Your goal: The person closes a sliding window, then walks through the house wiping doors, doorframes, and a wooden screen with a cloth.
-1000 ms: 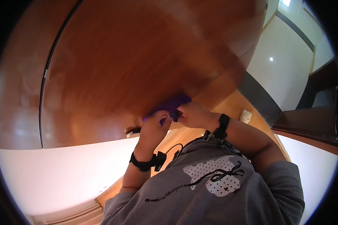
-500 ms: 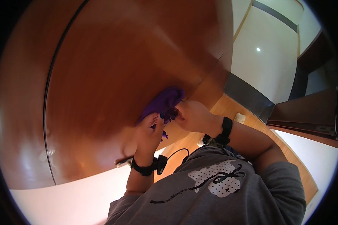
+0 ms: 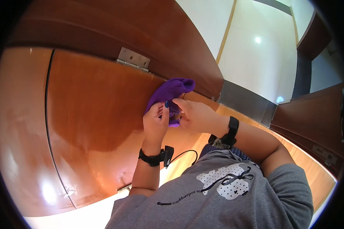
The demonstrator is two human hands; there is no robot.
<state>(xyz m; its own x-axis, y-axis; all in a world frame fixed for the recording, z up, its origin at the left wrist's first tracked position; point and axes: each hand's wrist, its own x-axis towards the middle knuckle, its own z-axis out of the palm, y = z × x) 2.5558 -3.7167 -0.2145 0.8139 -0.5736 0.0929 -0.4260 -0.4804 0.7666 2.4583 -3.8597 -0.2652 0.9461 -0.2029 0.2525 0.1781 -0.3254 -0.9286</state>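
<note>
A bunched purple cloth (image 3: 171,90) hangs between my two hands in front of a glossy brown wooden door (image 3: 99,110). My left hand (image 3: 156,117) is closed on its lower left side, thumb up, with something dark blue and shiny at the thumb tip, perhaps a painted nail. On the other side my right hand (image 3: 197,116) pinches the cloth's right part, fingers bent inward. Folds between the hands are partly hidden by the fingers. Whether the cloth touches the door behind it, I cannot tell.
A metal hinge (image 3: 133,60) sits where the door meets a dark brown frame (image 3: 103,34). To the right are a pale tiled floor (image 3: 256,57), a dark threshold strip (image 3: 244,97) and another brown door (image 3: 307,114). Black bands circle both wrists; a cable (image 3: 185,152) loops from the left one.
The view has shifted and brightened, bringing the hinge and dark frame into sight. Both hands still grip the purple cloth, whose upper end now points more to the right.
</note>
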